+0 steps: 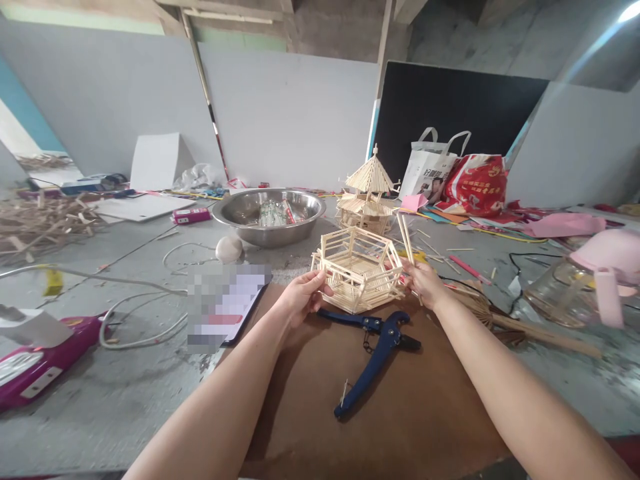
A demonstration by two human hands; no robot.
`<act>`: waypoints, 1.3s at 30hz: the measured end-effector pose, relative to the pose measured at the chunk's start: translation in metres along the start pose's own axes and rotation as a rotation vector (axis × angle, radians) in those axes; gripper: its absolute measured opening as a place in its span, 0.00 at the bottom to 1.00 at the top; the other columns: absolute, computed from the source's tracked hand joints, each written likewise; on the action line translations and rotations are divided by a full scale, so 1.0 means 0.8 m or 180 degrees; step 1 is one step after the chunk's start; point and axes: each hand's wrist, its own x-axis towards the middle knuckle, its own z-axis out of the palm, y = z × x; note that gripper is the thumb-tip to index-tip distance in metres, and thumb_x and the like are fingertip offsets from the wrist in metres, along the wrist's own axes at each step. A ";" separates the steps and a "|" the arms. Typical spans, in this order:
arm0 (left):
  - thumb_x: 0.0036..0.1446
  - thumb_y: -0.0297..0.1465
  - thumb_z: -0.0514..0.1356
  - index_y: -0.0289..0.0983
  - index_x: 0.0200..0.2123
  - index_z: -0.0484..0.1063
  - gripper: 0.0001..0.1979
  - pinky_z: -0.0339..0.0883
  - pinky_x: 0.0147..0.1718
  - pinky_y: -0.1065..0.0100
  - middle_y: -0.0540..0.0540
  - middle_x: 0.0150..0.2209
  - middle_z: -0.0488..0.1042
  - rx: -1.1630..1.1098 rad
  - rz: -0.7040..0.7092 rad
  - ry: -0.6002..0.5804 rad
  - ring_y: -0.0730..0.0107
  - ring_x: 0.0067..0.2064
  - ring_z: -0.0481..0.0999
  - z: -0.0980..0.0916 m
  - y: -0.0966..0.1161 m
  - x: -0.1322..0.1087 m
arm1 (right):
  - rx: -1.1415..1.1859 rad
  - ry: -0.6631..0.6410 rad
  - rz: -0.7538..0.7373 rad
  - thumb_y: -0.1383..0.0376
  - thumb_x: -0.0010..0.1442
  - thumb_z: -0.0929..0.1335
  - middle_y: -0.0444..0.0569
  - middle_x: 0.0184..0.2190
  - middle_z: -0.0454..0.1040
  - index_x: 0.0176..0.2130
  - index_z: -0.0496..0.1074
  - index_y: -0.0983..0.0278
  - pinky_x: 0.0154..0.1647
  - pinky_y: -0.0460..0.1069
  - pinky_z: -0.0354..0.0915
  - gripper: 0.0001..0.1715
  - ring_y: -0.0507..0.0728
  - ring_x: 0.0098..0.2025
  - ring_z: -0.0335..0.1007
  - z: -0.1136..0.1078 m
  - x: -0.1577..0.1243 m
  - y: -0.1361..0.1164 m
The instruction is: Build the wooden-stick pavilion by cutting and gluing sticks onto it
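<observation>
A hexagonal frame built of thin wooden sticks (pixel 354 273) stands at the middle, over the far part of the brown board (pixel 300 413). My left hand (pixel 306 293) pinches its left edge between thumb and fingers. At the frame's right side, my right hand (pixel 425 279) is closed on two loose wooden sticks (pixel 405 239) pointing upward; some of its fingertips are hidden behind the frame. Just in front of the frame lies a blue-handled pipe cutter (pixel 377 363). Behind it rises a small stick pavilion with a pointed roof (pixel 371 183).
A steel basin (pixel 270 233) holding small packets sits behind on the left. Left of the board are a phone (pixel 245 303), cables and a magenta power strip (pixel 55 353). Rightward are a brush (pixel 540 333), a pink-lidded jug (pixel 560 287) and bags (pixel 475 187).
</observation>
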 end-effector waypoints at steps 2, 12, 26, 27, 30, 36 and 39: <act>0.44 0.41 0.59 0.35 0.26 0.61 0.15 0.45 0.09 0.79 0.54 0.19 0.68 0.0067 0.0022 0.0038 0.85 0.12 0.57 0.000 -0.002 0.002 | 0.0004 0.0021 -0.0016 0.54 0.46 0.65 0.39 0.11 0.60 0.37 0.70 0.68 0.09 0.41 0.46 0.23 0.44 0.11 0.44 0.001 0.000 -0.001; 0.46 0.43 0.56 0.34 0.26 0.63 0.16 0.44 0.10 0.77 0.51 0.21 0.70 0.0636 0.0295 0.0304 0.84 0.12 0.58 0.002 -0.004 0.001 | -0.0109 0.0078 0.0035 0.55 0.48 0.64 0.37 0.10 0.56 0.37 0.71 0.67 0.10 0.42 0.48 0.21 0.45 0.11 0.47 0.003 -0.004 -0.004; 0.46 0.45 0.54 0.33 0.25 0.66 0.18 0.46 0.12 0.77 0.50 0.21 0.68 0.0837 0.0331 0.0321 0.84 0.14 0.56 0.006 0.004 -0.007 | -0.0903 0.1110 -0.1149 0.54 0.49 0.63 0.49 0.35 0.73 0.38 0.71 0.64 0.16 0.44 0.56 0.20 0.47 0.17 0.59 -0.001 -0.022 -0.027; 0.46 0.45 0.54 0.33 0.25 0.65 0.19 0.46 0.12 0.77 0.49 0.21 0.68 0.0837 0.0322 0.0312 0.83 0.14 0.56 0.006 0.003 -0.007 | -0.1154 0.1021 -0.1292 0.54 0.50 0.63 0.49 0.34 0.73 0.38 0.71 0.63 0.17 0.45 0.57 0.19 0.49 0.19 0.61 0.002 -0.029 -0.032; 0.47 0.45 0.53 0.34 0.29 0.65 0.18 0.46 0.12 0.76 0.50 0.20 0.67 0.0973 0.0324 0.0477 0.82 0.13 0.56 0.008 0.002 -0.007 | -0.1717 0.0364 -0.1650 0.57 0.50 0.64 0.48 0.35 0.74 0.37 0.72 0.60 0.28 0.48 0.64 0.15 0.55 0.29 0.69 0.017 -0.048 -0.043; 0.48 0.41 0.54 0.39 0.40 0.64 0.17 0.60 0.27 0.69 0.49 0.28 0.67 0.2821 0.1324 0.2096 0.72 0.27 0.67 0.017 0.002 -0.012 | -0.2388 -0.0221 -0.2217 0.61 0.52 0.64 0.47 0.38 0.73 0.37 0.73 0.58 0.46 0.52 0.60 0.12 0.57 0.42 0.67 0.039 -0.048 -0.034; 0.50 0.40 0.53 0.41 0.48 0.62 0.21 0.59 0.41 0.62 0.42 0.44 0.64 0.3783 0.2250 0.1925 0.62 0.44 0.65 0.025 0.003 -0.013 | -0.2443 -0.0191 -0.2167 0.59 0.53 0.64 0.47 0.37 0.74 0.37 0.72 0.58 0.43 0.52 0.62 0.12 0.58 0.41 0.68 0.041 -0.045 -0.031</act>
